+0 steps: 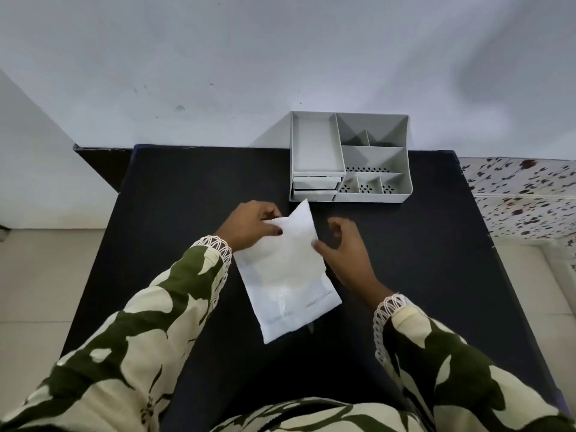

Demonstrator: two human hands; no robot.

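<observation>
A white paper pouch (286, 275) lies slanted on the black table (187, 188), its far corner lifted toward the organizer. My left hand (249, 227) pinches the pouch's far left edge, thumb on top and fingers underneath. My right hand (346, 254) is at the pouch's right edge; its thumb touches the paper while the other fingers hang loosely curled above the table, holding nothing.
A grey desk organizer (405, 169) with several compartments and two small drawers stands at the table's far edge, just beyond the pouch. A white wall rises behind it. A floral-patterned cloth (523, 194) lies to the right of the table, and pale floor shows on the left.
</observation>
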